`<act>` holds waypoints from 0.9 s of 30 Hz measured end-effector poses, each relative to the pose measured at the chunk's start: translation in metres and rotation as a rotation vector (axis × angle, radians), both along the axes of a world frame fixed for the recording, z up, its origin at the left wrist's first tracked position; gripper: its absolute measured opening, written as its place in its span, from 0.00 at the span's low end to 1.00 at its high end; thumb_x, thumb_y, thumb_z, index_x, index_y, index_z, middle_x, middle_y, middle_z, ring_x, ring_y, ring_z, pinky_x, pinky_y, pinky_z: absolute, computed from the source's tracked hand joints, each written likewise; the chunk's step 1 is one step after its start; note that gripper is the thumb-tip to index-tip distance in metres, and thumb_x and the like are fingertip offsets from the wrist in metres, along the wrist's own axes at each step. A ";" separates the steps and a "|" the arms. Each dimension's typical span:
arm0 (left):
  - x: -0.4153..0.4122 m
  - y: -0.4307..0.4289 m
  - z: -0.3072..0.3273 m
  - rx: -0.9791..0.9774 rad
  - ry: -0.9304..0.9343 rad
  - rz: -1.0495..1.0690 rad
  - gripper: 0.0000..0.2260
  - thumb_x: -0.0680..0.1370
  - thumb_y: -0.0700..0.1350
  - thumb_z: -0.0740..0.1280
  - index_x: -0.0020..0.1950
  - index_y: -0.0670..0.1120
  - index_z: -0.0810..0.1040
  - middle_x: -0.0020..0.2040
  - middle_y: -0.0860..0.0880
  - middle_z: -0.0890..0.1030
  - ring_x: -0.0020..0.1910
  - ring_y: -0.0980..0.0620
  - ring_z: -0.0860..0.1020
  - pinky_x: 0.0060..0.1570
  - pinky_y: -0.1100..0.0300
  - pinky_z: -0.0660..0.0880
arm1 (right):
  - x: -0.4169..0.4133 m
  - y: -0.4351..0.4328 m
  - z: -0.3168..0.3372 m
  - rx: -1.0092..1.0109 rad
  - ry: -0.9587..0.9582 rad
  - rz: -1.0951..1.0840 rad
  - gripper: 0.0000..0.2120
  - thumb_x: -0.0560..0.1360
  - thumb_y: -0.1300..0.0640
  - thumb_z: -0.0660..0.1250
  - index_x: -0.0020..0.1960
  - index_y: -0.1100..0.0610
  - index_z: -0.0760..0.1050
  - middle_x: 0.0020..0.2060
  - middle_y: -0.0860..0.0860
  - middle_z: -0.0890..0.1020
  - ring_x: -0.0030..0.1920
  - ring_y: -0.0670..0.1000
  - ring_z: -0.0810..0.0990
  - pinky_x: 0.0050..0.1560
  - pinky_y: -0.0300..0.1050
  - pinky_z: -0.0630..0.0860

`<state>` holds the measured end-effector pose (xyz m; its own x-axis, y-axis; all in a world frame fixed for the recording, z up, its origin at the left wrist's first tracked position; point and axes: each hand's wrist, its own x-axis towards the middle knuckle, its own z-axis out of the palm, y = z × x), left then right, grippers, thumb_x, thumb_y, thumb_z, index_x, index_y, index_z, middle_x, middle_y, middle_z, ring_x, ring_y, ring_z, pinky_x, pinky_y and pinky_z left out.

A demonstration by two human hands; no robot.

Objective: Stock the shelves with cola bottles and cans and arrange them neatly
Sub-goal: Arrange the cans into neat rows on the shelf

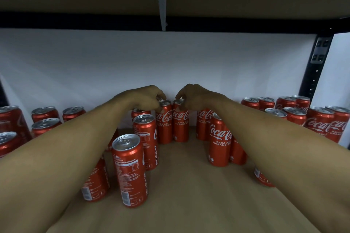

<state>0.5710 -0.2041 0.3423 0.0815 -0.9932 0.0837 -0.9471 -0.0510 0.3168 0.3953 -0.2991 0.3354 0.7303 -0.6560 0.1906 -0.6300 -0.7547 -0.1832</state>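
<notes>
Pinching, with curled fingers (160,98) of the left hand (144,98), the top rim of a tall slim red aluminium cola can (164,126). Gripping likewise, with the right hand (195,96), the matching red can (180,126) just beside it on the right. Both upright, far back on the brown shelf board (189,185); other red cans (130,170) left, right and nearer.

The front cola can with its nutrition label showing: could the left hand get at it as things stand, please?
Probably yes: the left hand grips a back-row can, but bare shelf lies beside the front can.

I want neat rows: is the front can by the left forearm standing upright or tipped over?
Upright. The front can stands on its base on the shelf board, silver lid facing up.
</notes>
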 end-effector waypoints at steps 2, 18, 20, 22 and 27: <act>0.001 0.001 0.000 0.001 0.008 0.011 0.28 0.76 0.45 0.74 0.75 0.46 0.70 0.71 0.47 0.75 0.65 0.46 0.75 0.58 0.54 0.75 | 0.000 -0.001 -0.001 -0.002 -0.007 -0.001 0.27 0.76 0.53 0.74 0.72 0.56 0.73 0.71 0.54 0.73 0.68 0.55 0.74 0.59 0.42 0.71; 0.001 0.001 -0.002 0.005 -0.029 0.014 0.26 0.76 0.46 0.73 0.73 0.48 0.72 0.68 0.47 0.77 0.61 0.47 0.78 0.59 0.50 0.77 | 0.000 0.002 -0.003 -0.004 -0.001 -0.032 0.26 0.77 0.51 0.72 0.72 0.58 0.73 0.70 0.55 0.76 0.66 0.55 0.76 0.59 0.43 0.71; -0.001 0.003 -0.001 0.013 -0.031 0.031 0.28 0.77 0.46 0.73 0.75 0.48 0.69 0.70 0.47 0.75 0.64 0.46 0.76 0.61 0.51 0.76 | -0.001 0.004 -0.003 0.001 0.005 -0.042 0.29 0.77 0.49 0.72 0.74 0.58 0.71 0.71 0.55 0.74 0.68 0.55 0.75 0.61 0.44 0.71; -0.004 0.008 -0.001 0.004 -0.015 0.045 0.30 0.77 0.47 0.73 0.77 0.48 0.66 0.73 0.46 0.73 0.68 0.46 0.74 0.62 0.52 0.74 | -0.004 0.010 -0.002 0.005 0.033 -0.041 0.32 0.76 0.48 0.73 0.76 0.57 0.68 0.73 0.55 0.72 0.70 0.56 0.72 0.64 0.46 0.71; -0.018 0.045 0.010 -0.140 0.005 0.047 0.26 0.79 0.51 0.70 0.76 0.50 0.68 0.73 0.49 0.72 0.69 0.48 0.73 0.63 0.55 0.71 | -0.021 0.042 0.004 -0.037 -0.012 0.001 0.34 0.77 0.47 0.72 0.78 0.51 0.64 0.76 0.53 0.66 0.75 0.55 0.65 0.71 0.49 0.66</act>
